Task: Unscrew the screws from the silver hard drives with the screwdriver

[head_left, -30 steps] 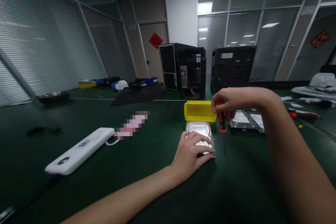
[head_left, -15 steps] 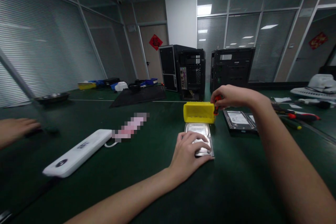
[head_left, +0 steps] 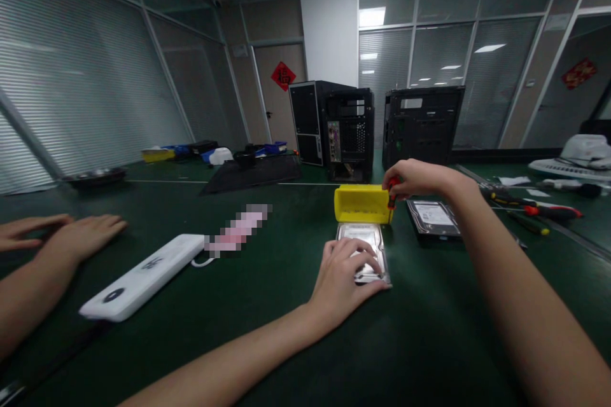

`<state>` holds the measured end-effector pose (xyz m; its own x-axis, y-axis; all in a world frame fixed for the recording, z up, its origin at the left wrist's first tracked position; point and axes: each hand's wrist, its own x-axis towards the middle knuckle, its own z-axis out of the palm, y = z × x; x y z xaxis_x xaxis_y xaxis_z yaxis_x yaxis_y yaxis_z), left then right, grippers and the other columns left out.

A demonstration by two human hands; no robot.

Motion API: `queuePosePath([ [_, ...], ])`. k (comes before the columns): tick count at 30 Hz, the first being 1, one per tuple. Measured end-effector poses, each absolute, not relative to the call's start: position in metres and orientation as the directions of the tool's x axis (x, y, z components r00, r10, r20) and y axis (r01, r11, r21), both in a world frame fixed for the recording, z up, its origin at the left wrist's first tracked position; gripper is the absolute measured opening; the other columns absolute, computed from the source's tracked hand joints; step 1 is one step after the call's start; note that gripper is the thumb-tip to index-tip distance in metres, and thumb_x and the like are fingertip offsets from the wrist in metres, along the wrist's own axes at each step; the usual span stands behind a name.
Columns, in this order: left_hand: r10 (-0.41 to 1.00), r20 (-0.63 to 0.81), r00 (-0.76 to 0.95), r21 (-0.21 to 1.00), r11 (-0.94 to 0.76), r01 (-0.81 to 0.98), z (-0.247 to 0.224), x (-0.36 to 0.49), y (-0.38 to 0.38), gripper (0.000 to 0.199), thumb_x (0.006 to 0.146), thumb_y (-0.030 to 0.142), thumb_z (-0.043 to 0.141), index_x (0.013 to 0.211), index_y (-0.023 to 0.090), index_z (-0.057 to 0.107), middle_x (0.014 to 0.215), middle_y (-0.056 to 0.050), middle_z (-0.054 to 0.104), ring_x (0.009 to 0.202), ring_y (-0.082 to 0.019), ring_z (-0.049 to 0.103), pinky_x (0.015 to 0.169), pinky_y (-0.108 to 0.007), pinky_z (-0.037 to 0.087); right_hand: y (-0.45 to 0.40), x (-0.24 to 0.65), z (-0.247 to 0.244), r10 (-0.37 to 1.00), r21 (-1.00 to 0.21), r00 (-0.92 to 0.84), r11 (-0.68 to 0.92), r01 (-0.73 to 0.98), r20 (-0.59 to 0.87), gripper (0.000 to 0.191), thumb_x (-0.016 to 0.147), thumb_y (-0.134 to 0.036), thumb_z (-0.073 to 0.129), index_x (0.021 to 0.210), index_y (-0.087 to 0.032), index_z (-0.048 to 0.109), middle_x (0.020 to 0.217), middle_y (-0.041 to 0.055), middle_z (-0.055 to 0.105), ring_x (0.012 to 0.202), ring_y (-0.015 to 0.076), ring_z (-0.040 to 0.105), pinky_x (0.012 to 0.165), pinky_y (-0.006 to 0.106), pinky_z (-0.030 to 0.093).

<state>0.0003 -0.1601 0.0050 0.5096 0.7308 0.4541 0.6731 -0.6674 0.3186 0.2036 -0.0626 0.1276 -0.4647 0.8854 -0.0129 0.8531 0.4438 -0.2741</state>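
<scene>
A silver hard drive (head_left: pixel 370 236) lies flat on the green table, just in front of a yellow bin (head_left: pixel 363 196). My left hand (head_left: pixel 344 270) is laid over the drive's near half, fingers curled on its top and thumb at its near right edge. Beside the bin's right end, my right hand (head_left: pixel 403 179) pinches a small red-and-black screwdriver (head_left: pixel 392 194), held upright with its tip pointing down. The tip is too small to make out. Small bits lie inside the bin. To the right is a second hard drive (head_left: pixel 432 219) with a white label.
Black computer cases (head_left: pixel 424 124) stand at the back. Pliers (head_left: pixel 554 211) and other tools lie at the right. On the left are a white power strip (head_left: pixel 147 273), a black mat (head_left: pixel 255 172) and a co-worker's hands (head_left: pixel 81 238).
My right hand, with the screwdriver, has shifted slightly down and left. My left hand stays on the drive. The co-worker's hands have come further into view from the left.
</scene>
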Motion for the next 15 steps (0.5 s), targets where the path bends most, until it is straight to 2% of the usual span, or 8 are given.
queuePosePath([
  [4, 0.722, 0.458, 0.518, 0.328, -0.680, 0.656, 0.0050, 0.0005, -0.1606, 0.017, 0.073, 0.037, 0.068, 0.082, 0.023, 0.063, 0.102, 0.000, 0.057, 0.101, -0.020, 0.048, 0.088, -0.037, 0.031, -0.0630, 0.2026, 0.1284, 0.876, -0.299, -0.482, 0.466, 0.833, 0.023, 0.027, 0.075, -0.015, 0.052, 0.099, -0.012, 0.063, 0.092, 0.0086, 0.068, 0.070, 0.0108, 0.064, 0.061, 0.017, 0.049],
  [11, 0.720, 0.461, 0.518, 0.341, -0.683, 0.646, 0.0049, 0.0006, -0.1601, 0.016, 0.073, 0.036, 0.069, 0.081, 0.023, 0.063, 0.100, 0.001, 0.057, 0.100, -0.019, 0.048, 0.088, -0.036, 0.030, -0.0628, 0.1981, 0.1263, 0.887, -0.298, -0.460, 0.431, 0.852, -0.032, 0.028, 0.074, -0.014, 0.052, 0.100, -0.011, 0.063, 0.093, 0.0095, 0.068, 0.072, 0.0116, 0.065, 0.060, 0.017, 0.050],
  [15, 0.714, 0.462, 0.525, 0.337, -0.690, 0.641, 0.0049, 0.0006, -0.1602, 0.016, 0.073, 0.036, 0.068, 0.082, 0.023, 0.063, 0.100, 0.001, 0.057, 0.099, -0.019, 0.048, 0.088, -0.036, 0.029, -0.0636, 0.2005, 0.1270, 0.887, -0.283, -0.462, 0.442, 0.851, -0.006, 0.028, 0.074, -0.015, 0.051, 0.099, -0.012, 0.063, 0.092, 0.0093, 0.068, 0.071, 0.0121, 0.065, 0.059, 0.018, 0.050],
])
